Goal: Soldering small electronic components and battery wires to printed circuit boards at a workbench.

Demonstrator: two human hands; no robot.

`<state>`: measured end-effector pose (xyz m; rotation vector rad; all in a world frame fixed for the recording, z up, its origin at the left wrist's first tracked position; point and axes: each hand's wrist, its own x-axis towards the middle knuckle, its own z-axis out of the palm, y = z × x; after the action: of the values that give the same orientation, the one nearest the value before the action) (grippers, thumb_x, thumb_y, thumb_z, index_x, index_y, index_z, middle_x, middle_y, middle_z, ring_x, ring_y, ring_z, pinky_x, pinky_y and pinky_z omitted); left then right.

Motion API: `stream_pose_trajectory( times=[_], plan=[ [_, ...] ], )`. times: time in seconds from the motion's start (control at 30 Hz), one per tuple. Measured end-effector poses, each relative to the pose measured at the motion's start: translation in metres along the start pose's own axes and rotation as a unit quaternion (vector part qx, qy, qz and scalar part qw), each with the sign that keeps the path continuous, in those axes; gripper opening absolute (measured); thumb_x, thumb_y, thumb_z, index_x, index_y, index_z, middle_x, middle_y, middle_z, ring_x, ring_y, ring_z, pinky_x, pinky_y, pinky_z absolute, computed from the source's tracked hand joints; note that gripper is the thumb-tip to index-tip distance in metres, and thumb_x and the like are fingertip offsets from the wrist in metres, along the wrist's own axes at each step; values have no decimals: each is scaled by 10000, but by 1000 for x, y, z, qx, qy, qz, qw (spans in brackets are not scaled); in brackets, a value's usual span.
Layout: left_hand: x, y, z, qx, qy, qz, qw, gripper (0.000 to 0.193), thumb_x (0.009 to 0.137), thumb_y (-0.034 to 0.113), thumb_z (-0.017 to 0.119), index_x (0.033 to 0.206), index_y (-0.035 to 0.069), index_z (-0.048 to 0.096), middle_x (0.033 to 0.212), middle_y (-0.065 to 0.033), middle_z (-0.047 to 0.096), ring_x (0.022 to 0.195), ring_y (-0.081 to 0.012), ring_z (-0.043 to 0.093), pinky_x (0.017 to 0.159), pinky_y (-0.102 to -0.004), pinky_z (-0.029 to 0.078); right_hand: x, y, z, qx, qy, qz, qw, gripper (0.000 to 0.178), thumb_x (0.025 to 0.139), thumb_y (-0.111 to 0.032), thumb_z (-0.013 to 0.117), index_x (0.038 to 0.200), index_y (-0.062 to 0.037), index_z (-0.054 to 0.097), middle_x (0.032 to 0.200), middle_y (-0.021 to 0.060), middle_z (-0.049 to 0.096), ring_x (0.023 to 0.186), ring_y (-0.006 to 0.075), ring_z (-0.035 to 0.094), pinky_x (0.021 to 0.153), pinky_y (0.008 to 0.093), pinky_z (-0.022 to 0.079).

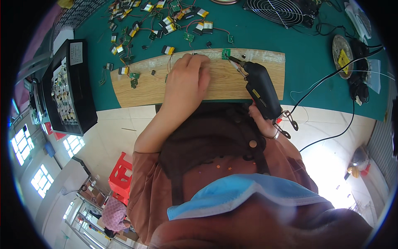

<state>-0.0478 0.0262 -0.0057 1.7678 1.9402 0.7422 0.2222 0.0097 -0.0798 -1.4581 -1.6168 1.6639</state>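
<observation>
My right hand [263,123] grips a black soldering gun [262,89] from below, mostly hidden behind its body. The gun's metal tip points up and left, close to a small green circuit board [226,54] at the far edge of the wood-grain board [145,89]. My left hand [185,79] rests on the wood-grain board left of the gun, its fingers curled down. What its fingertips hold, if anything, is hidden. Just beyond it lies a small battery with a yellow end [168,50], and thin wires run down beside the hand.
Batteries with wired circuit boards [188,37] are scattered over the green mat [232,20]. A black box [68,87] stands at the left. A fan with a wire guard [273,11] sits at the back right, near a round metal dish [342,56]. Cables hang at the right.
</observation>
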Motion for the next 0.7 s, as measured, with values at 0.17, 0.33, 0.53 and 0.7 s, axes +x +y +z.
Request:
stream_pose_trajectory(
  times=[0.17,0.33,0.53,0.7],
  plan=[
    [6,-6,0,-64,2,-54,996,139,823,70,643,955,34,621,871,-127,625,758,-302,627,684,-397,501,0,-9,-2,37,-11,14,999,308,810,-86,746,1065,-24,585,849,31,638,753,99,604,662,256,483],
    [11,-4,-10,-81,-39,-94,992,132,857,78,658,971,13,672,869,-110,687,753,-192,670,685,-298,519,-1,-11,-1,68,-5,-21,997,286,814,-45,734,1052,-15,579,841,26,635,751,88,599,660,241,482],
    [28,-18,-20,-66,-149,-66,984,122,873,88,636,962,20,684,898,-98,707,761,-198,677,706,-298,516,-3,-10,-1,75,-10,-22,997,284,815,-50,731,1053,-15,579,843,31,633,746,91,595,651,247,477],
    [40,-16,-26,-18,-197,-23,980,122,864,86,617,950,33,686,888,-114,698,778,-252,675,718,-335,513,-4,-10,0,65,-13,-29,997,299,813,-66,733,1063,-18,576,847,34,632,749,94,596,655,251,477]
  ],
)
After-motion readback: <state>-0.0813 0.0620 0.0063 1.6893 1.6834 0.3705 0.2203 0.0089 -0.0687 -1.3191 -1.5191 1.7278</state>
